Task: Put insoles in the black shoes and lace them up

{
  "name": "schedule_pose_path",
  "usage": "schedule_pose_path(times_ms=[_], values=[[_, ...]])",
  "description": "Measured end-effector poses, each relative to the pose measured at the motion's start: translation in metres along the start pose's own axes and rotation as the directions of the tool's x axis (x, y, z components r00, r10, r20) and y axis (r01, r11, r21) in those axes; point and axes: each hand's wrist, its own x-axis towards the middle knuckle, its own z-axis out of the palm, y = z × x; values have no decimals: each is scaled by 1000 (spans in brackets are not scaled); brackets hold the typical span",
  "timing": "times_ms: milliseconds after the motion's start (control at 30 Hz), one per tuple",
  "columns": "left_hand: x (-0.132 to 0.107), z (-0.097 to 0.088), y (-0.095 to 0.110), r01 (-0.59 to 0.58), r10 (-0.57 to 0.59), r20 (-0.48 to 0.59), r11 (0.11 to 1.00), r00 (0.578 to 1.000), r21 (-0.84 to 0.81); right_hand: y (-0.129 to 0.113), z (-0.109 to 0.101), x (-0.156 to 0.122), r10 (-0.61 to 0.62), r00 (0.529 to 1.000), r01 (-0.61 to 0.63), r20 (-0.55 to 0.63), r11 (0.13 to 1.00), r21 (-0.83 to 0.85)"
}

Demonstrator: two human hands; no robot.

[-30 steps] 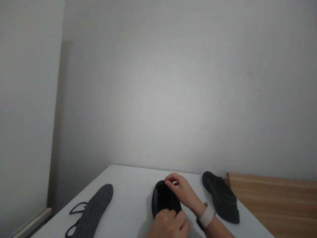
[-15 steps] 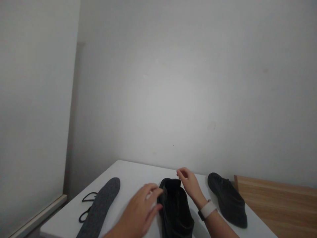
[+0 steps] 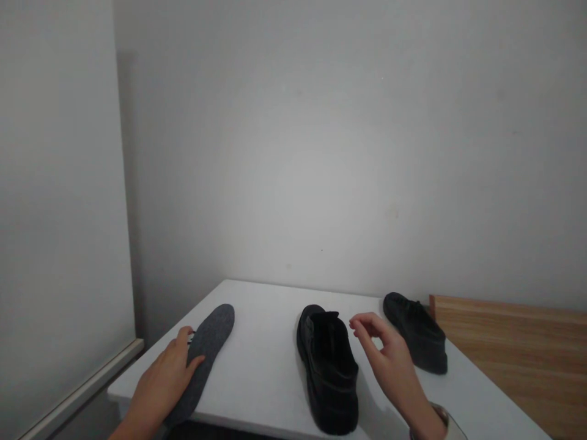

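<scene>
A black shoe (image 3: 328, 366) lies in the middle of the white table (image 3: 266, 342), its heel toward the wall. My right hand (image 3: 389, 362) hovers just right of it, fingers loosely curled and apart, holding nothing. A grey insole (image 3: 208, 339) lies at the table's left side. My left hand (image 3: 165, 382) rests flat on the insole's near part, fingers stretched out. A second black shoe (image 3: 416, 331) sits further right, near the table's right edge.
Black laces peek out beside the insole, mostly hidden by my left hand. A wooden surface (image 3: 513, 348) adjoins the table on the right. A plain white wall stands close behind, and a window sill (image 3: 82, 391) runs along the left.
My left hand left the middle shoe and moved left onto the insole. My right hand let go of the shoe's opening and drew back to its right. The camera tilted down.
</scene>
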Motion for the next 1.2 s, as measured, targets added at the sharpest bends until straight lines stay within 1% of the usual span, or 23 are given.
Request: schedule_pose_path(times_ms=[100,167,233,300,333,400,433,500,567,633,667,733,800,833,900,933,1000,1067,1100,1133,1200], values=[[1,1,2,-27,24,-67,999,997,-47,-7,-3,-7,-22,1000,22,-7,999,-34],[2,-2,4,-43,34,-112,996,993,-81,-14,-7,-11,-42,999,41,-20,998,-57],[0,-10,10,-72,47,-174,987,984,-141,-22,-10,-15,-59,998,57,-32,996,-63],[-8,-22,25,-129,67,-271,967,960,-219,-32,-10,-19,-72,997,71,-29,996,-48],[-14,-29,37,-170,80,-332,953,940,-251,-37,-8,-22,-77,997,77,-15,997,-30],[-30,-40,69,-260,100,-445,913,890,-314,-48,0,-28,-78,996,77,49,996,34],[-39,-45,87,-322,125,-485,880,866,-349,-54,6,-30,-74,993,66,93,994,83],[-57,-49,127,-438,186,-524,800,831,-410,-64,20,-33,-74,982,36,176,978,207],[-70,-48,163,-535,269,-535,722,801,-438,-73,30,-31,-92,970,13,225,943,331],[-77,-45,192,-629,387,-512,610,767,-482,-80,35,-25,-110,964,0,242,910,416],[-79,-44,203,-656,428,-500,550,753,-518,-82,34,-21,-109,965,-5,237,900,435],[-79,-44,218,-650,480,-449,446,754,-615,-84,28,-14,-90,973,-15,212,893,450],[-79,-45,227,-601,505,-388,378,771,-704,-81,19,-10,-65,973,-49,222,881,471],[-80,-46,229,-579,517,-362,354,776,-735,-79,15,-9,-56,966,-77,250,867,492],[-82,-47,233,-558,535,-341,320,773,-765,-72,10,-9,-50,946,-138,319,830,540],[-83,-47,234,-555,549,-335,301,766,-775,-69,8,-10,-53,940,-154,336,814,560],[-82,-48,233,-544,587,-320,252,744,-800,-63,5,-10,-62,947,-136,315,812,568],[-74,-47,229,-528,607,-311,217,732,-821,-60,-2,-6,-56,967,-82,249,855,512],[-66,-45,226,-526,602,-311,219,736,-822,-58,-8,-2,-46,977,-57,210,888,456],[-57,-42,222,-528,586,-311,243,749,-814,-57,-15,3,-28,984,-43,176,921,386],[-35,-30,216,-534,540,-305,336,784,-776,-54,-30,15,22,990,-56,142,970,238]])
